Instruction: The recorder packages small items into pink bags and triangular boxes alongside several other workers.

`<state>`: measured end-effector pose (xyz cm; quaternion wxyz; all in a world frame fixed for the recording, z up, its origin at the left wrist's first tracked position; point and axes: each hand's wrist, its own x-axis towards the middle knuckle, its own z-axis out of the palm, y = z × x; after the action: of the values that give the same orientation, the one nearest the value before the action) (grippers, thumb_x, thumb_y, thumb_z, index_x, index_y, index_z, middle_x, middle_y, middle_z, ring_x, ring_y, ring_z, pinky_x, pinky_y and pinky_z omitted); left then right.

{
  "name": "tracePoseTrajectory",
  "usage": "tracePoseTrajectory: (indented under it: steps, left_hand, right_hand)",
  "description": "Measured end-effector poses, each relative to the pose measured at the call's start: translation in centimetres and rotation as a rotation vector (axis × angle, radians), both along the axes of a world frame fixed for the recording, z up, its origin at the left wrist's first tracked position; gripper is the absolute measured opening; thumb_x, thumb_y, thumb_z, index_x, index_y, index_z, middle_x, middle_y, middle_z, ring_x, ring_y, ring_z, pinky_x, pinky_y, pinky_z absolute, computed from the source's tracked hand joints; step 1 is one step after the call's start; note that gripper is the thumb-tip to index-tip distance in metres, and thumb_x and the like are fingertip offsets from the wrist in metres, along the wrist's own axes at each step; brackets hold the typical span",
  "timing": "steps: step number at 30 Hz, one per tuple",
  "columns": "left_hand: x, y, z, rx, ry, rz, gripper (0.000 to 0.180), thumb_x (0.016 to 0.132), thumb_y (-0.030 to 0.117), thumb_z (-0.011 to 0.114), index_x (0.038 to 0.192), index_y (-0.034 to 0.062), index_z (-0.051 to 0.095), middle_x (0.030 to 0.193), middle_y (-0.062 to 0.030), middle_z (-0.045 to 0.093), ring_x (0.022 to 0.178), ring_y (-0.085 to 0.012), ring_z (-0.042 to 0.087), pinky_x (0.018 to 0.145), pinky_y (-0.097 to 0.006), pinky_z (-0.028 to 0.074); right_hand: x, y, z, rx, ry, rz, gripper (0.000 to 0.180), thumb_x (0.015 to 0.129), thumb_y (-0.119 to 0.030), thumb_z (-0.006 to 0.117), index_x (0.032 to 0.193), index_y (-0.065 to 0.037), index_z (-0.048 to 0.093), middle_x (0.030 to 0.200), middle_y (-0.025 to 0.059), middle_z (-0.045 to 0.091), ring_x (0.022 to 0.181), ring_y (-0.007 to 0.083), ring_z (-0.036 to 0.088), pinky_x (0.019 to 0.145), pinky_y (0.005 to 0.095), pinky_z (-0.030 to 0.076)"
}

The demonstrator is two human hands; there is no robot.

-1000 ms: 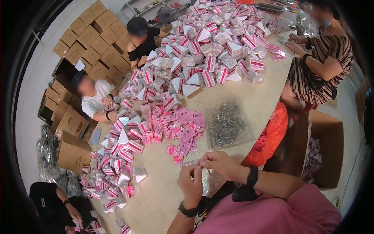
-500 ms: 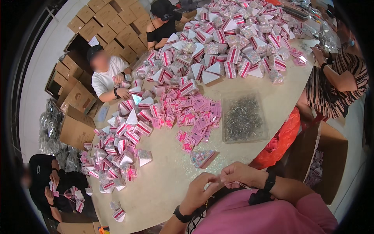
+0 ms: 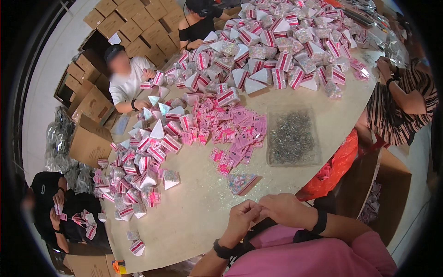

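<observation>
My left hand (image 3: 242, 218) and my right hand (image 3: 287, 210) meet at the table's near edge, their fingertips pinched together. Whatever lies between the fingers is hidden or too small to make out. Just beyond them a wedge-shaped piece (image 3: 241, 183) with a speckled multicoloured top and a pink side rests on the tabletop. Farther off spreads a heap of pink printed cards (image 3: 237, 134). Beside the cards stands a clear shallow box (image 3: 317, 159) full of small metal pins or clips (image 3: 293, 134).
Wedge-shaped packs (image 3: 258, 64) pile up across the far table (image 3: 184, 226), with more packs (image 3: 138, 175) on the left. Co-workers sit around it, one in a white shirt (image 3: 129, 81). A red plastic bag (image 3: 330, 173) and an open carton (image 3: 392, 184) are at the right.
My hands have drawn closer together, and the thin strip seen below my right fingers no longer shows. The view has shifted slightly. The white-shirted person's hands have moved apart.
</observation>
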<state>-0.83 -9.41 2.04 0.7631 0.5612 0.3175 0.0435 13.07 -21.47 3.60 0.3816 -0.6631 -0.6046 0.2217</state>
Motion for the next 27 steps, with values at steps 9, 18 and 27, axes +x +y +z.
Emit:
tracePoseTrajectory:
  steps: [9,18,27]
  left_hand:
    - [-0.7,0.0,-1.6,0.034,-0.058,-0.005,0.011,0.086,0.009,0.058,0.082,-0.0007,0.057,0.073,-0.0037,0.057,0.067,-0.0114,0.054,0.062,-0.025,0.043]
    - [1.7,8.4,-4.4,1.303,-0.031,-0.064,0.059,0.076,0.025,0.068,0.124,0.0008,0.044,0.128,-0.02,0.042,0.123,-0.0358,0.035,0.103,-0.042,0.029]
    - [1.5,4.5,-3.9,1.196,-0.058,-0.075,0.063,0.066,0.016,0.075,0.117,0.0012,0.042,0.131,-0.0235,0.037,0.119,-0.0411,0.039,0.1,-0.046,0.033]
  right_hand:
    - [0.3,0.1,-1.3,0.081,-0.206,0.017,0.011,0.08,-0.013,0.052,0.09,-0.007,0.052,0.075,0.0119,0.059,0.067,0.032,0.061,0.059,0.0425,0.048]
    - [0.6,-0.2,-2.1,0.09,-0.154,-0.048,0.01,0.083,-0.015,0.053,0.082,-0.005,0.049,0.072,0.0132,0.056,0.066,0.0339,0.06,0.058,0.0438,0.047]
    - [0.2,-0.2,-4.6,0.113,-0.076,-0.111,0.016,0.083,-0.017,0.06,0.09,-0.004,0.056,0.075,0.0109,0.057,0.071,0.0296,0.061,0.063,0.0382,0.049]
